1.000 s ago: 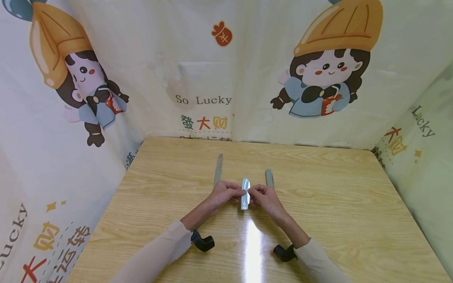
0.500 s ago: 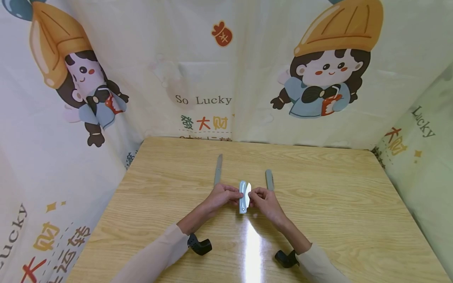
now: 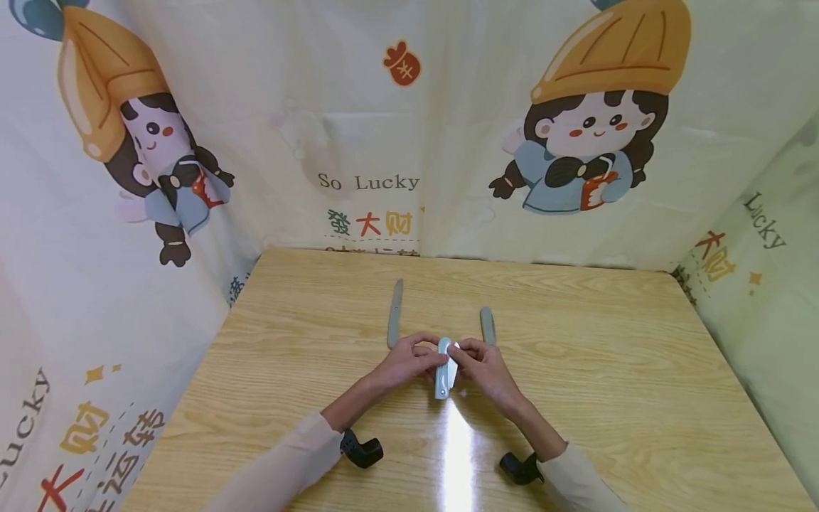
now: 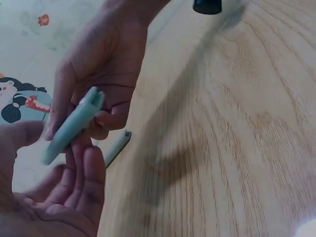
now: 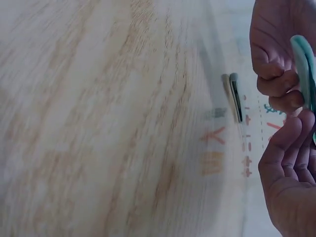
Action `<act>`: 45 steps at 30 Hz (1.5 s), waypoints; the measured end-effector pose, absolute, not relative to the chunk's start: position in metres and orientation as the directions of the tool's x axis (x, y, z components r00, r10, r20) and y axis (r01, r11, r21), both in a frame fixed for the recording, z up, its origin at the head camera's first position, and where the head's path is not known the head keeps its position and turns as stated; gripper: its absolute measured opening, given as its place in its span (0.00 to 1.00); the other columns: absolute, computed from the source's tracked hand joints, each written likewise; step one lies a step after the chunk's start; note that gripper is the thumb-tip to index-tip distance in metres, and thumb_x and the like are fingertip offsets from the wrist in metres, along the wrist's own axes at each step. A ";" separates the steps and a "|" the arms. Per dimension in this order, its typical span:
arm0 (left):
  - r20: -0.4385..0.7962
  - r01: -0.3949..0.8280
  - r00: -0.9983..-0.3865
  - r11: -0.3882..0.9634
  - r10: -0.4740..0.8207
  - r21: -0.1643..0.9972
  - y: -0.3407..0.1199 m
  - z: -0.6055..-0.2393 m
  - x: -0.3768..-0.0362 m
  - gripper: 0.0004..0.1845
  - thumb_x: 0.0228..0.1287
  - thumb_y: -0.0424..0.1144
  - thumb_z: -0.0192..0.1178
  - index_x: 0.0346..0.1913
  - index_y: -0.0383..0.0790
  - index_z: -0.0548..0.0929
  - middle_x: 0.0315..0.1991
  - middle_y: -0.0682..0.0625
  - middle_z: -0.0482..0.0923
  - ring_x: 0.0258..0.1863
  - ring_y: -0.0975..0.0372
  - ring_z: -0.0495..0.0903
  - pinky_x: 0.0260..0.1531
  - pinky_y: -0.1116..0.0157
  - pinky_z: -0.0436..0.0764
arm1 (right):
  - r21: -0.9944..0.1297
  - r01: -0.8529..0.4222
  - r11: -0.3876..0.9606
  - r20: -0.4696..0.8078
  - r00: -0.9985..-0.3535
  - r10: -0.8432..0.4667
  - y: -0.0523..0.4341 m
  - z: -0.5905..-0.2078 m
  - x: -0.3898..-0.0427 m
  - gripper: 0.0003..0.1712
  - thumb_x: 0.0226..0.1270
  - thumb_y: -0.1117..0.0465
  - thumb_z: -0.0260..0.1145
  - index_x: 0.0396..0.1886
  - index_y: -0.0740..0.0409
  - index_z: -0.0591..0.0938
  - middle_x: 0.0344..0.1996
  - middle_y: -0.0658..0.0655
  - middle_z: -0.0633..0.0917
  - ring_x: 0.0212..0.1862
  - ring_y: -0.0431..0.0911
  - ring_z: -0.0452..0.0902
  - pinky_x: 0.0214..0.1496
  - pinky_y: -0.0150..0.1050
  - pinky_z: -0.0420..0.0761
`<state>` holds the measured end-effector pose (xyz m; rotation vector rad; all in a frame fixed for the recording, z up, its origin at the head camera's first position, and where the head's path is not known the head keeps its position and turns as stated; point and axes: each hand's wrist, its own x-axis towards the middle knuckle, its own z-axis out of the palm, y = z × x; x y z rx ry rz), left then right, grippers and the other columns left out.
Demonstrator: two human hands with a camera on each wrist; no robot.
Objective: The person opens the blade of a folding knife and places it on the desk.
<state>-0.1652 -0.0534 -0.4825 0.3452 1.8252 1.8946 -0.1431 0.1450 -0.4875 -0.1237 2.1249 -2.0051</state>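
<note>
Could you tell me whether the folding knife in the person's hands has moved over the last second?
Yes. The folding knife has come slightly nearer the camera, away from the two knives lying on the table, which have kept their places.

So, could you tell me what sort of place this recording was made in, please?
Probably a makeshift recording booth rather than a lived-in room: a bare wooden table is walled on three sides by cartoon-printed cloth, and both hands hold a folding knife at its middle.
</note>
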 end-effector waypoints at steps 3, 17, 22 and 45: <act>-0.118 -0.125 -0.855 0.020 0.504 0.992 -0.051 -0.482 -0.166 0.17 0.76 0.36 0.59 0.60 0.27 0.76 0.39 0.38 0.87 0.26 0.64 0.79 0.28 0.67 0.79 | -0.996 0.078 0.035 -0.084 -0.969 -0.231 0.147 -0.488 -0.143 0.17 0.77 0.60 0.63 0.47 0.75 0.81 0.33 0.58 0.86 0.32 0.44 0.82 0.38 0.39 0.84; -0.112 -0.065 -0.896 0.121 0.430 0.991 -0.049 -0.472 -0.160 0.14 0.75 0.33 0.57 0.52 0.22 0.79 0.31 0.40 0.86 0.20 0.62 0.77 0.22 0.61 0.79 | -0.997 0.060 0.042 -0.070 -0.949 -0.306 0.148 -0.490 -0.142 0.19 0.80 0.59 0.60 0.43 0.76 0.78 0.25 0.57 0.80 0.28 0.42 0.78 0.36 0.35 0.82; -0.133 -0.081 -0.899 0.140 0.418 0.987 -0.051 -0.471 -0.159 0.14 0.75 0.34 0.58 0.50 0.23 0.80 0.27 0.42 0.85 0.20 0.62 0.77 0.21 0.64 0.78 | -0.996 0.063 0.068 -0.080 -0.953 -0.291 0.146 -0.492 -0.141 0.20 0.80 0.60 0.60 0.44 0.79 0.77 0.25 0.57 0.80 0.28 0.42 0.78 0.37 0.35 0.82; -0.159 -0.117 -0.895 0.124 0.418 0.985 -0.060 -0.471 -0.159 0.14 0.75 0.31 0.54 0.49 0.19 0.78 0.33 0.39 0.84 0.25 0.53 0.85 0.25 0.59 0.84 | -0.992 0.085 0.089 -0.103 -0.971 -0.214 0.143 -0.493 -0.140 0.18 0.79 0.62 0.60 0.41 0.78 0.77 0.23 0.55 0.81 0.27 0.42 0.78 0.35 0.34 0.80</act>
